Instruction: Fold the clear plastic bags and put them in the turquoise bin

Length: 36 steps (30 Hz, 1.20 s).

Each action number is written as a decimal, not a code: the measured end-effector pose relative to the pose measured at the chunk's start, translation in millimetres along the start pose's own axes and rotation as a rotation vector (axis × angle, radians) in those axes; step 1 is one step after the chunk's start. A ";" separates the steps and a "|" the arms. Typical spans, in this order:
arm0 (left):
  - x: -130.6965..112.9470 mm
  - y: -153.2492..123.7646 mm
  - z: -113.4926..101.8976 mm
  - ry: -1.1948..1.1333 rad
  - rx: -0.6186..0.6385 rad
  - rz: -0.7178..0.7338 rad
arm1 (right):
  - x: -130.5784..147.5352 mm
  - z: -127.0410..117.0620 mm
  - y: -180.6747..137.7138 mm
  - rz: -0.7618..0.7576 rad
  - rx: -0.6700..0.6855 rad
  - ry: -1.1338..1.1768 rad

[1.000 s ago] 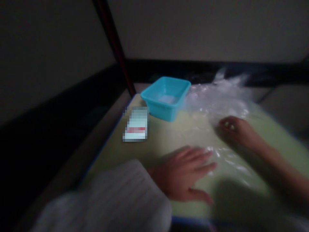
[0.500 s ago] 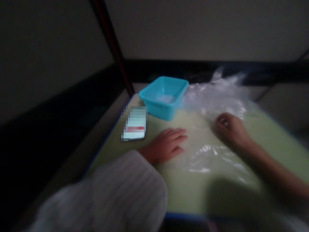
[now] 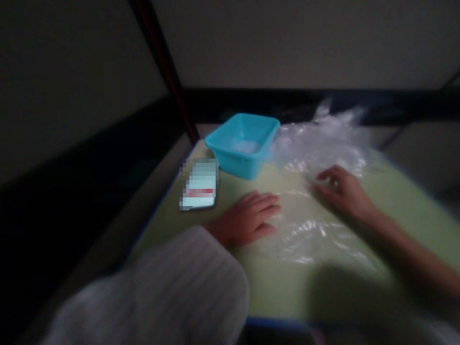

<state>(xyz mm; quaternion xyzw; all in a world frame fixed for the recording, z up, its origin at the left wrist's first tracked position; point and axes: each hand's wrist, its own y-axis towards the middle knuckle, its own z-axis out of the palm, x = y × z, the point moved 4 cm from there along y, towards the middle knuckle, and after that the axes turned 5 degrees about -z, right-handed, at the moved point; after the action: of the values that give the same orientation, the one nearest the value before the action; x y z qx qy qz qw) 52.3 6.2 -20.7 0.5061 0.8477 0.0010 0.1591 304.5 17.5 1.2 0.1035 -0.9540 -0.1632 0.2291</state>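
Observation:
A clear plastic bag lies flat on the pale green table top in front of me, its surface creased and shiny. My left hand rests palm down at its left side, fingers stretched out and slightly spread. Over the far right part of the bag is my right hand, with thumb and fingers apart and curved; I make out nothing between them. Just beyond it, a heap of crumpled clear plastic bags covers the back right of the table.
A turquoise plastic basin stands at the back left, with something pale on its bottom. In front of it lies a phone with a lit, blurred screen. The table has a blue edge; walls rise behind it.
My right hand has loosened from a closed curl, its fingers now apart. My left hand stays flat in nearly the same place. The near folds of the bag have shifted slightly.

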 end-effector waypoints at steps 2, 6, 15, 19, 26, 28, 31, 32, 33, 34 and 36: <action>-1.5 0.0 -1.0 0.002 -0.003 0.007 | -6.7 2.6 -0.6 0.014 0.013 -0.063; -2.6 0.3 -1.9 0.003 -0.006 0.017 | -22.2 8.5 -2.1 0.140 0.080 -0.081; -2.8 0.6 -1.7 0.017 -0.009 0.016 | -16.2 3.0 3.0 0.164 0.127 0.085; -2.5 0.2 -1.8 0.024 -0.017 0.018 | -13.1 -1.1 -0.8 0.221 0.121 0.272; -1.7 0.2 -1.0 0.008 -0.024 0.037 | -13.0 16.6 -1.2 0.308 -0.011 0.660; -1.8 0.3 -1.3 0.001 -0.024 0.030 | -12.5 13.7 1.6 0.309 -0.092 0.710; -2.1 0.4 -2.2 -0.015 -0.021 0.017 | -6.2 -2.0 5.6 0.164 -0.087 0.781; -2.2 0.3 -2.5 -0.022 -0.022 0.015 | -2.6 -6.7 6.0 0.102 -0.006 0.813; -2.3 0.3 -2.9 -0.029 -0.025 0.013 | 1.6 -9.6 5.2 0.050 0.121 0.851; -2.4 0.2 -3.3 -0.038 -0.028 0.011 | 5.7 -12.0 3.6 0.007 0.241 0.881; -2.4 0.2 -4.4 -0.056 -0.042 0.000 | 12.8 -15.1 0.3 -0.047 0.384 0.904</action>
<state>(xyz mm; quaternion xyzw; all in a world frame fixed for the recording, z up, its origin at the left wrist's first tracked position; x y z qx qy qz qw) 52.3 5.0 -15.8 0.5026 0.8426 0.0045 0.1934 300.4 10.3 19.2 0.2258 -0.7695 0.0719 0.5931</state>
